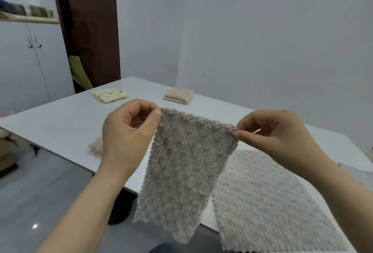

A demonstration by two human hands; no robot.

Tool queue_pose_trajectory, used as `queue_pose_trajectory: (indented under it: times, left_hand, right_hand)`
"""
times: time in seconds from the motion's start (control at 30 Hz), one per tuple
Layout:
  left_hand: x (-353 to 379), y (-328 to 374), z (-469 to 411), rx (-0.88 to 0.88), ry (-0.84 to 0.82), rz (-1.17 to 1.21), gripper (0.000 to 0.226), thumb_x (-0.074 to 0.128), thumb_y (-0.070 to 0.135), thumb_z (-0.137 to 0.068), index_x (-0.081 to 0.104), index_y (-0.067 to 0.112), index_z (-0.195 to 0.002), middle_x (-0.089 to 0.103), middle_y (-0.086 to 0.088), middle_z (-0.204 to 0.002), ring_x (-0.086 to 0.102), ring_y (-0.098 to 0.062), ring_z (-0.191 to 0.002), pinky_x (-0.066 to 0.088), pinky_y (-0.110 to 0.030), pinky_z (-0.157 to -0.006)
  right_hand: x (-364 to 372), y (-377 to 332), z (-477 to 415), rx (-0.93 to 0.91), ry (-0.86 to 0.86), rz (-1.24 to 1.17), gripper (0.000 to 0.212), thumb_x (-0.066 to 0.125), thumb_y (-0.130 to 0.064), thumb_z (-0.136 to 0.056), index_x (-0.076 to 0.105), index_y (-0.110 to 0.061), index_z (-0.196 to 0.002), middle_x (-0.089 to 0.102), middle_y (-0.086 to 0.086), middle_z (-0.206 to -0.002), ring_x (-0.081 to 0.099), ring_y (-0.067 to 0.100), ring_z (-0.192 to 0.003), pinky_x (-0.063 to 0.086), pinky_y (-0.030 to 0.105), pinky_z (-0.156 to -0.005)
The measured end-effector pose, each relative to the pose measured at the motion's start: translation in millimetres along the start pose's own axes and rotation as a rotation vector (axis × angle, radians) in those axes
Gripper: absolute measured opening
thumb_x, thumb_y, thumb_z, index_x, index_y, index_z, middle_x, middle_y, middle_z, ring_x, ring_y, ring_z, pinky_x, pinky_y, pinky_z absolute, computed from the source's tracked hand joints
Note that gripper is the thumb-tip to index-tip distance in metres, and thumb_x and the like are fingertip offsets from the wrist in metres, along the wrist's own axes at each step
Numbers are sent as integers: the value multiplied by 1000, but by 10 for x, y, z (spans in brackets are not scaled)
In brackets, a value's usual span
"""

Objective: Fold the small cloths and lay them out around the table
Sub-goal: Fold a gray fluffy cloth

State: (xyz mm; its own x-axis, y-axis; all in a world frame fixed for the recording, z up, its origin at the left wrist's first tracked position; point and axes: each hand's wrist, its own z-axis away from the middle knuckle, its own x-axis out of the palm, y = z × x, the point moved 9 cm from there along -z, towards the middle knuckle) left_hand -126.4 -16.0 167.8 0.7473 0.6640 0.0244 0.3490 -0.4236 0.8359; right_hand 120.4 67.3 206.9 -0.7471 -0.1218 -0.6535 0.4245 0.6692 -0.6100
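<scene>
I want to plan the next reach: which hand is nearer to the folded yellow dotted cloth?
Left. The left hand pinches a corner of the grey cloth, on the near side of the yellow dotted cloth. The right hand pinches the other corner, farther right.

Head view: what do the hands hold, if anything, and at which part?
One fluffy grey cloth, hanging down. The left hand pinches its upper left corner, the right hand its upper right corner.

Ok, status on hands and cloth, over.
Left hand and right hand each pinch a top corner. Grey cloth hangs over the table edge. Second cloth flat on it; nothing blocking.
</scene>
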Motion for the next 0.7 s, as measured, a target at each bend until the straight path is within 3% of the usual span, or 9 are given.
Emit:
queue_pose_trajectory:
  times: [0.13,0.2,0.33,0.47,0.7]
  left_hand:
    - [7,29,12,16,6,-12,10,67,15,-85,68,20,-77,67,9,-72,62,-9,-70,56,-33,-74]
    - [38,17,24,7,-4,-9,12,66,11,-86,68,19,-78,68,9,-72,63,-9,-71,57,-31,-74]
    - [148,34,66,12,-50,-8,12,65,10,-86,68,18,-77,67,11,-70,60,-3,-66,51,-16,-66]
    - [311,62,150,23,-138,-39,10,66,14,-85,70,20,-79,69,7,-73,61,-3,-66,48,-12,-63]
    - [585,161,311,87,-278,-80,13,68,11,-84,69,22,-77,67,13,-73,63,-4,-69,46,-11,-62]
  right_hand:
    - [-18,16,21,28,21,-68,12,78,-19,-76,71,-22,-86,72,-1,-74,65,10,-65,53,19,-62]
    - [-1,38,37,46,6,-47,13,76,-19,-78,73,-26,-88,71,-4,-73,63,7,-62,52,17,-61]
    - [25,100,78,87,-47,43,8,76,-20,-80,74,-23,-72,70,-7,-70,59,0,-55,43,6,-55]
    - [39,163,132,129,-83,69,8,75,-33,-78,71,-28,-83,71,-15,-88,67,-2,-86,51,10,-77]
    - [318,-9,162,27,-84,76,44,70,-45,-80,62,-32,-121,65,-24,-113,56,-9,-112,45,20,-100]
